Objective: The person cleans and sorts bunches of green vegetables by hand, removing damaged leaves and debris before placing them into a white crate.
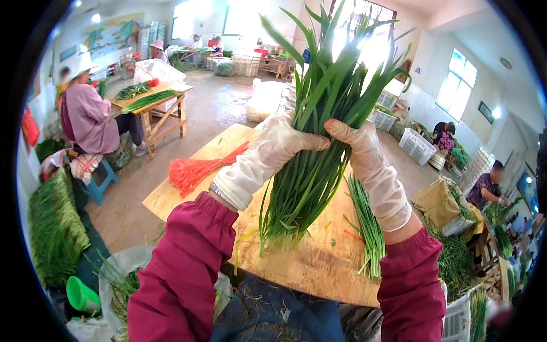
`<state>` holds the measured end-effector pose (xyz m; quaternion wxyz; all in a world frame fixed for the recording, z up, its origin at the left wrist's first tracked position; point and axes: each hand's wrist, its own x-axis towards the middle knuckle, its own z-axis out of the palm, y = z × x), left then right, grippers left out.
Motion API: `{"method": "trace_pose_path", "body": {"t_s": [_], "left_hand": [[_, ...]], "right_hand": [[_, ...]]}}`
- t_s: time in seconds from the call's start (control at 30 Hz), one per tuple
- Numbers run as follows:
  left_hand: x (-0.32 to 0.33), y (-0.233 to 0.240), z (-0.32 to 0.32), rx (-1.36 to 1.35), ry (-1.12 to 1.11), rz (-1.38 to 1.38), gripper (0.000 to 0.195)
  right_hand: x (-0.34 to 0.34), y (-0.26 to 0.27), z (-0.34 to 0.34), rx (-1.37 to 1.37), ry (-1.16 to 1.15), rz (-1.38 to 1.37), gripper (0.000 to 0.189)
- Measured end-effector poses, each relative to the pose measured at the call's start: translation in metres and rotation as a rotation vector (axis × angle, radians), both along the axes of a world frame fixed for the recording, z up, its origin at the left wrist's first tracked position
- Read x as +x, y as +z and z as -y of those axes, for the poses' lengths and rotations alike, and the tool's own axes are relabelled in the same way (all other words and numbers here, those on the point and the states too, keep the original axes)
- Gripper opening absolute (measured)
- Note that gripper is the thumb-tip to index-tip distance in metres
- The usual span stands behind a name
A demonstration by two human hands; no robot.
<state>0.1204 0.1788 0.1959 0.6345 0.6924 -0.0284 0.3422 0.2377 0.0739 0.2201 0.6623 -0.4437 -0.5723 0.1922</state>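
Note:
Both hands, in whitish rubber gloves, grip one large bunch of long flat green leaves (307,184), which look like garlic chives. My left hand (277,143) wraps it from the left and my right hand (361,141) from the right, thumbs toward me. The right thumb's tip shows bare through the glove. The bunch stands nearly upright over a wooden table (299,269), its lower ends just above or touching the board; I cannot tell which. A smaller bundle of green stalks (369,226) lies under my right forearm. Red plastic ties (201,169) lie fanned at the left.
A transparent plastic bag (124,273) of greens and a green plastic cup (81,295) stand at lower left. Leaves are heaped (60,226) behind them. A seated person (89,111) works at another wooden table (171,89). White crates (416,145) and other people are at right.

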Motion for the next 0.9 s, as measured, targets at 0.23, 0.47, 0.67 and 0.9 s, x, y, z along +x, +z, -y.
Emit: {"method": "trace_pose_path", "body": {"t_s": [0.23,0.47,0.67,0.9], "left_hand": [[0.007,0.014,0.010,0.200,0.062,-0.090,0.023],[0.001,0.009,0.011,0.480,0.223,-0.245,0.031],[-0.070,-0.026,-0.012,0.228,0.445,-0.237,0.046],[-0.182,-0.112,-0.024,-0.121,0.610,-0.282,0.022]], "right_hand": [[-0.005,0.034,-0.002,-0.242,-0.081,0.279,0.035],[-0.008,0.042,-0.019,-0.262,-0.205,0.198,0.020],[0.034,0.064,-0.020,-0.372,-0.461,0.251,0.017],[0.055,0.089,-0.015,-0.139,-0.821,0.501,0.018]]}}
